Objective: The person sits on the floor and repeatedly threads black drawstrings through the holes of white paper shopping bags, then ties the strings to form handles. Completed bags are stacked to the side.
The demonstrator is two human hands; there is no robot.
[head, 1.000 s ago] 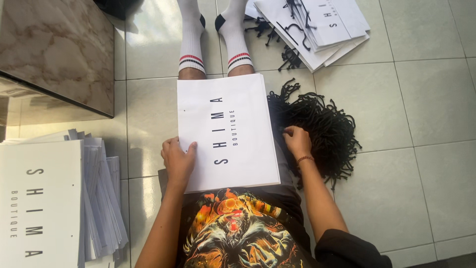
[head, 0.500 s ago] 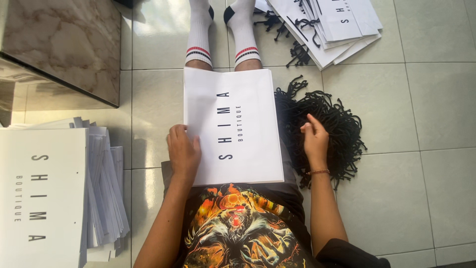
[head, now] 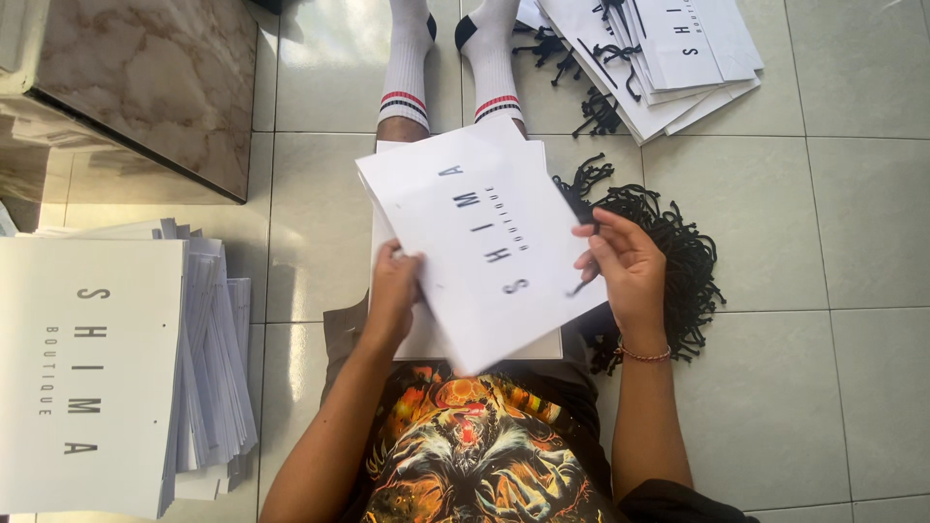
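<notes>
Bag (head: 480, 237), flat and white, tilts mid-frame above the lap; left hand (head: 395, 291) pinches its left edge, right hand (head: 620, 266) pinches a black cord (head: 581, 287) beside the cord pile (head: 668, 261), handy.

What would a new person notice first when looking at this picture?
First, the white paper bag in the middle, tilted, held by the left hand at its lower left edge and the right hand at its right edge. Beside the right hand lies a heap of black cords on the tiled floor. At far left sits a stack of flat white bags.
</notes>
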